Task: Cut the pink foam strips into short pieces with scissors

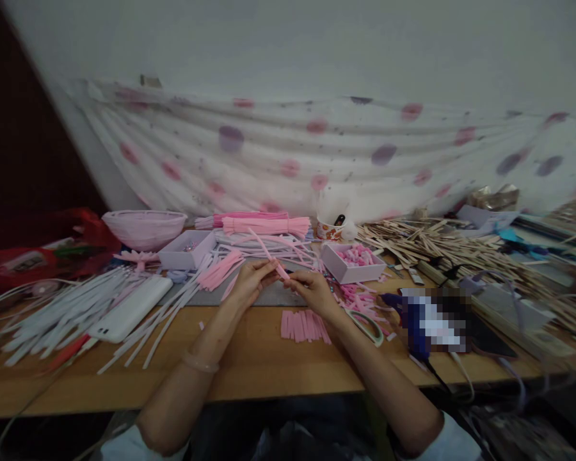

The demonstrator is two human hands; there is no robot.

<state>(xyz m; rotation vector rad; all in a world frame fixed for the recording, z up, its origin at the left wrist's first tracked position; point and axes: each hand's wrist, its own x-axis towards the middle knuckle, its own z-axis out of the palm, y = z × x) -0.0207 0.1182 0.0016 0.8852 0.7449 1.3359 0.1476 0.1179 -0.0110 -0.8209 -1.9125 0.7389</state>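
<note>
My count, in front of me
I have two hands (pixel 250 282), two open-topped boxes (pixel 360 275), two rear bundles of pink pipe cleaners (pixel 269 226), one pale pink bowl (pixel 144 230), one patterned cup (pixel 328 230), one pair of scissors (pixel 379 338).

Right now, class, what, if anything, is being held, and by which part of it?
A pink strip, pinched near its lower end by the left grip and right grip; its upper end sticks out free.

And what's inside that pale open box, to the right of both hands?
A heap of small pink pieces in the pale box. Its floor is covered, so anything beneath the heap cannot be seen.
</note>
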